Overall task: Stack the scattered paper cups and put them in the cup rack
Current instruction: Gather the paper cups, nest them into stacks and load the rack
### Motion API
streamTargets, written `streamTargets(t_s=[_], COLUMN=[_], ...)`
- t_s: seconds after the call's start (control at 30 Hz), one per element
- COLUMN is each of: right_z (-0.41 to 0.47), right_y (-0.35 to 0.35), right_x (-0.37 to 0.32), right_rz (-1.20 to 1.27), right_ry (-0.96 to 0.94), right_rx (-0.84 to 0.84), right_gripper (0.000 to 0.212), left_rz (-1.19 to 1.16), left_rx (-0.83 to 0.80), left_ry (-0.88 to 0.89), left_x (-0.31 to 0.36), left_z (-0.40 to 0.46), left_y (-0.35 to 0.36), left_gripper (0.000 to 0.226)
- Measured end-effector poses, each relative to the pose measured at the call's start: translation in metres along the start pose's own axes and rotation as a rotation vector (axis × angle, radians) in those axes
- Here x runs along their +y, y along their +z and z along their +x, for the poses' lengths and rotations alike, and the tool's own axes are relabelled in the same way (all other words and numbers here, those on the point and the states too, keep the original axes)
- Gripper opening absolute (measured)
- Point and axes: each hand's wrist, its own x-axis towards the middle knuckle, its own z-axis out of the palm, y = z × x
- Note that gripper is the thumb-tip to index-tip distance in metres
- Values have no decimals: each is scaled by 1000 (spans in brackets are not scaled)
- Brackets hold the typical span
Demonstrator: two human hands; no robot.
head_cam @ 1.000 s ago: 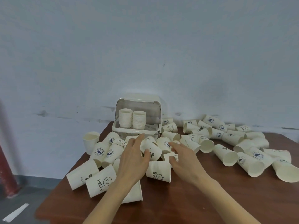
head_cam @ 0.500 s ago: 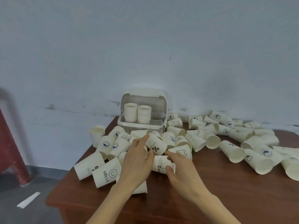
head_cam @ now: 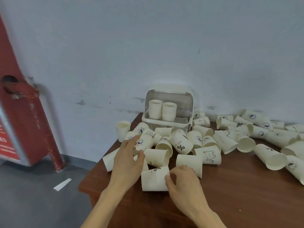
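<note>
On brown table (head_cam: 230, 195), from left: upright paper cup (head_cam: 122, 130) at far-left edge; left hand (head_cam: 127, 159) spread flat over fallen cups, holding nothing; "HELLO" smiley cup (head_cam: 152, 134); right hand (head_cam: 184, 183) gripping nearest toppled cup (head_cam: 154, 179); "NICE DAY %" cup (head_cam: 181, 143); cup rack (head_cam: 167, 111) beyond, two stacks inside.

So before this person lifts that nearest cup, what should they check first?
1. Right hand on the nearest cup: ok, fingers curl round its end.
2. Left hand free to help: ok, open over the pile.
3. Cup rack lid open: ok.
4. Room in rack beside the two stacks: ok, bare grid on the right.
5. Nearest cup empty inside: cannot tell.
</note>
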Motion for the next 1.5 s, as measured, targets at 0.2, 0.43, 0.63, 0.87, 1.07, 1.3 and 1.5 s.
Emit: streamTargets(t_s=[0.2,0.43,0.63,0.87,1.07,1.3,1.5], right_z=[0,-2,-1,5,4,0,1], right_y=[0,-12,-30,-66,-91,-106,-117], right_x=[-2,3,20,48,70,102,138], right_rz=[104,174,127,49,-50,-97,-124], right_ry=[16,-40,-91,-76,-54,-3,78], right_rx=[-2,33,172,326,464,520,583], right_gripper=[12,9,8,8,6,8,6], left_rz=[21,11,26,3,-4,5,-19], left_rx=[13,-31,-91,-142,-198,-273,-342], left_ry=[-26,0,50,151,239,280,312], left_x=[-5,4,13,40,67,96,113], left_z=[1,-6,-6,0,9,11,10], left_y=[0,13,38,71,100,135,167], left_gripper=[46,46,48,52,53,49,50])
